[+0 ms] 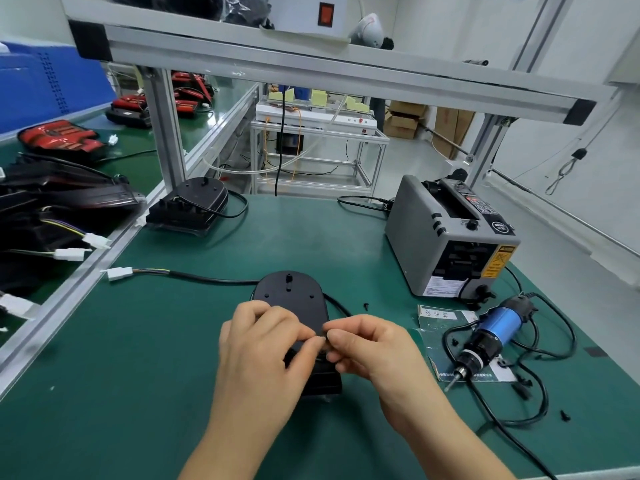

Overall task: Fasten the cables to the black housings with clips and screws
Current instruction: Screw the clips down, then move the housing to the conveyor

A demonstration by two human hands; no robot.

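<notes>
A black housing (289, 294) lies flat on the green mat in front of me. Its black cable (207, 278) runs left to a white connector (119, 273). My left hand (263, 344) and my right hand (370, 344) meet over the housing's near end, fingertips pinching a small black part between them; what it is I cannot make out. Another stretch of the cable (341, 308) loops out on the housing's right. A second black housing (190, 206) with its own cable sits at the back left. Loose black screws (366, 305) lie on the mat.
A blue electric screwdriver (488, 337) lies at the right on a booklet, its cord coiled around it. A grey tape dispenser (446, 237) stands at the back right. More housings and red lenses (59, 135) fill the bench on the left, behind an aluminium rail (86, 268).
</notes>
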